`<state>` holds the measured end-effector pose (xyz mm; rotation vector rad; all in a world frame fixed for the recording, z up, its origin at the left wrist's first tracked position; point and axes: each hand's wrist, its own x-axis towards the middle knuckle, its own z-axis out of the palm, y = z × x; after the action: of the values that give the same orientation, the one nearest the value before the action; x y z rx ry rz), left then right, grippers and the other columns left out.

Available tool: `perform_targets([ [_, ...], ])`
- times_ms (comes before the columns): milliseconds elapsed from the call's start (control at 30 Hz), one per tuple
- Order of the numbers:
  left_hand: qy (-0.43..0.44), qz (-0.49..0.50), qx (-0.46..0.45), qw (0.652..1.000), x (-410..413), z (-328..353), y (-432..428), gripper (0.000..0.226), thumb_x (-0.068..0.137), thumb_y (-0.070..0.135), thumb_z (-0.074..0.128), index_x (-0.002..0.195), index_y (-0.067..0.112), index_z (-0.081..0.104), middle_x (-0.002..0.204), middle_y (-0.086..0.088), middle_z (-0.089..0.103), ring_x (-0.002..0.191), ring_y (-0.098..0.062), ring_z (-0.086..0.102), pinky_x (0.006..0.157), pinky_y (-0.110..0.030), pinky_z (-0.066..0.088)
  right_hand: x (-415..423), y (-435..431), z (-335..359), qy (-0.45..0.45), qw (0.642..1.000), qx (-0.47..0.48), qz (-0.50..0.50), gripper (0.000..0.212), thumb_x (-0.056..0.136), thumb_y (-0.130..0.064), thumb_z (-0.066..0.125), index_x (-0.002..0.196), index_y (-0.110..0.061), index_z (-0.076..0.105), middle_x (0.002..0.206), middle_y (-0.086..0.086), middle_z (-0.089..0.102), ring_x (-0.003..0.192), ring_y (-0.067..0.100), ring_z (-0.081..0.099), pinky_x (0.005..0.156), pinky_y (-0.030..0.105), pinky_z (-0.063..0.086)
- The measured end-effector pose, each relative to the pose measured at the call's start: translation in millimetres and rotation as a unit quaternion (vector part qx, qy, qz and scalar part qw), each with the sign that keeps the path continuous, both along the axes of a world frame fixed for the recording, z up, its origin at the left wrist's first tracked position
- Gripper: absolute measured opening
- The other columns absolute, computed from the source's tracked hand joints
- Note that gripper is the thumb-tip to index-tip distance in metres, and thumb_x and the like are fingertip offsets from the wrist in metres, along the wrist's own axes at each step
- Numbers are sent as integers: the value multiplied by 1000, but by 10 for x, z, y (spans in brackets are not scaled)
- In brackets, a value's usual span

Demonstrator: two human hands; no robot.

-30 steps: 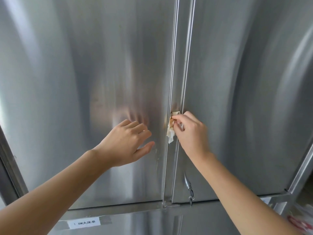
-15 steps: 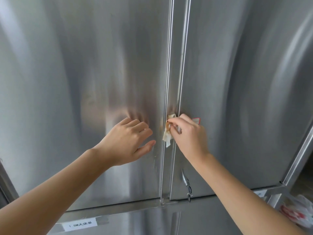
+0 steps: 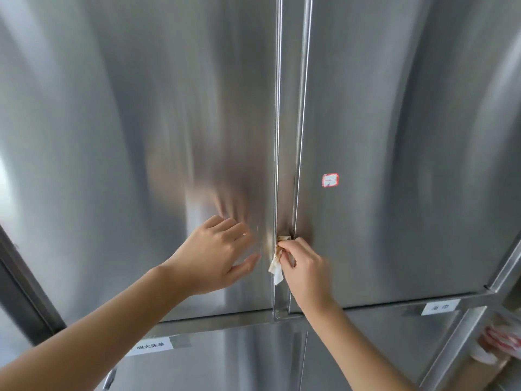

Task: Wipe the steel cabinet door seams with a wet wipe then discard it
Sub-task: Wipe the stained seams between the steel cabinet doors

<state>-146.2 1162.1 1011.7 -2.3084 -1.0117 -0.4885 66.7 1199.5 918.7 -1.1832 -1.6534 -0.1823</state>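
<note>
Two brushed steel cabinet doors fill the view, the left door (image 3: 127, 165) and the right door (image 3: 394, 136), with the vertical seam (image 3: 287, 108) between them. My right hand (image 3: 306, 270) pinches a crumpled white wet wipe (image 3: 277, 266), stained brown, and presses it against the seam low down. My left hand (image 3: 217, 255) rests on the left door beside the seam, fingers bent against the steel and thumb spread toward the wipe.
A small red-framed sticker (image 3: 329, 180) sits on the right door. White labels (image 3: 149, 346) (image 3: 440, 307) mark the rail below. Lower doors continue underneath. At the right edge an open shelf holds a red-and-white bag (image 3: 501, 340).
My right hand has slid the wipe down the seam, uncovering the red-framed sticker. My left hand stays on the left door. The camera has tilted, showing more of the lower rail.
</note>
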Motion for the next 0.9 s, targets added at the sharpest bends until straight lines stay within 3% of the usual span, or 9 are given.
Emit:
perform_targets([
  [267, 14, 5, -8, 1000, 51, -33, -100, 47, 106, 48, 34, 98, 16, 68, 93, 0, 67, 79, -26, 60, 74, -43, 50, -1, -95, -330, -16, 997, -70, -26, 26, 74, -8, 78, 80, -29, 64, 78, -6, 59, 51, 20, 54, 40, 29, 43],
  [400, 18, 19, -11, 1000, -5, -10, -131, 49, 106, 49, 33, 98, 17, 68, 94, 0, 67, 79, -25, 61, 75, -42, 49, 70, -131, 35, -3, 999, -33, -5, 23, 80, -12, 76, 93, -30, 70, 83, -7, 63, 60, 18, 59, 45, 31, 47],
  [633, 8, 22, -10, 1000, -67, -72, -151, 49, 106, 49, 33, 98, 16, 69, 94, 0, 68, 80, -25, 62, 76, -42, 50, 8, 6, 967, 41, 997, 73, 0, 18, 86, -12, 70, 96, -26, 74, 77, -7, 61, 57, 12, 44, 48, 31, 42],
  [767, -3, 19, -13, 1000, -108, -160, -169, 47, 105, 48, 36, 97, 16, 69, 94, 1, 68, 78, -24, 61, 75, -41, 50, -67, 37, 875, 66, 995, 70, 5, 19, 86, -10, 71, 98, -24, 74, 79, -7, 64, 60, 12, 45, 51, 34, 45],
  [900, -10, 28, -26, 999, -155, -262, -148, 50, 106, 49, 33, 97, 15, 69, 93, 1, 68, 77, -25, 61, 74, -41, 49, -111, -33, 501, 63, 996, 60, -9, 28, 86, -5, 68, 109, -20, 74, 86, -8, 68, 61, 12, 51, 53, 28, 45],
])
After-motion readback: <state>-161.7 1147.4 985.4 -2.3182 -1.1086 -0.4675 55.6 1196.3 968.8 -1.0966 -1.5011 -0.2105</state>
